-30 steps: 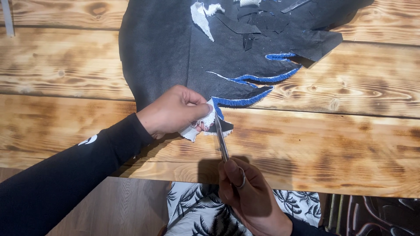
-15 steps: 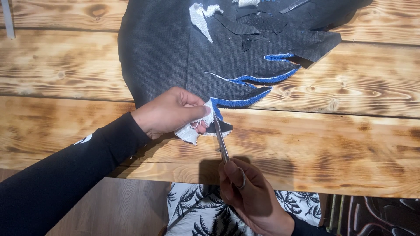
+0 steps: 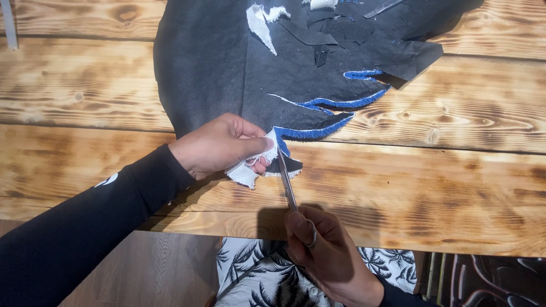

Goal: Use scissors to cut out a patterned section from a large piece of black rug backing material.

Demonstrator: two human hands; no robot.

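Note:
A large dark grey fabric piece (image 3: 227, 68) with blue embroidered flame-shaped edges (image 3: 318, 132) lies on the wooden table (image 3: 426, 182). My left hand (image 3: 219, 146) pinches the fabric's lower tip, where white backing cloth (image 3: 244, 173) shows beneath. My right hand (image 3: 324, 250), below the table's near edge, holds thin metal scissors (image 3: 286, 179) whose blades reach up to the fabric tip beside my left thumb.
White and dark fabric scraps (image 3: 261, 23) lie on the upper part of the fabric. A metal tool (image 3: 382, 8) rests at the top. A palm-print cloth (image 3: 256, 278) shows below the table edge.
My left hand and the pinched fabric tip have shifted slightly; the scissors stay at the tip, angled a little differently.

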